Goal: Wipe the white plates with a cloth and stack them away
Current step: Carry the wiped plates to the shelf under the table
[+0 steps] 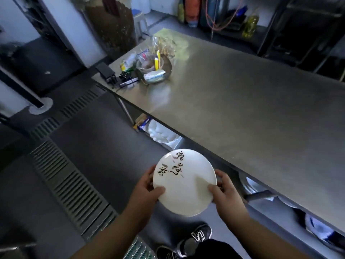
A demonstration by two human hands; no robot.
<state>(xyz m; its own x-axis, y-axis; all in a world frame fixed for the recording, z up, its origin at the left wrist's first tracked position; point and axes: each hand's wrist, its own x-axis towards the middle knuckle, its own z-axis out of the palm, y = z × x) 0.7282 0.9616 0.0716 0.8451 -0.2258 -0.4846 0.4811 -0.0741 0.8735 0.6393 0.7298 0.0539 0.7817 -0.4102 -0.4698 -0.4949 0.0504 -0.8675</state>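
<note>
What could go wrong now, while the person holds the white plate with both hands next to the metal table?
1. The plate is held only at its rim by the left hand and right hand, over the hard floor, not the table. A slip would probably break it.
2. The table's edge is very near the plate; a careless lift could chip the rim.
3. No cloth is visible, so the plate might be stacked unwiped.

Both hands on one white plate [184,184] — left hand [144,191] clasping its rim at nine o'clock, right hand [226,195] at three, thumbs on top. Black brush lettering marks the upper face. The steel bench [242,101] runs alongside at one o'clock — more white dishes [162,134] stacked on its lower shelf.
</note>
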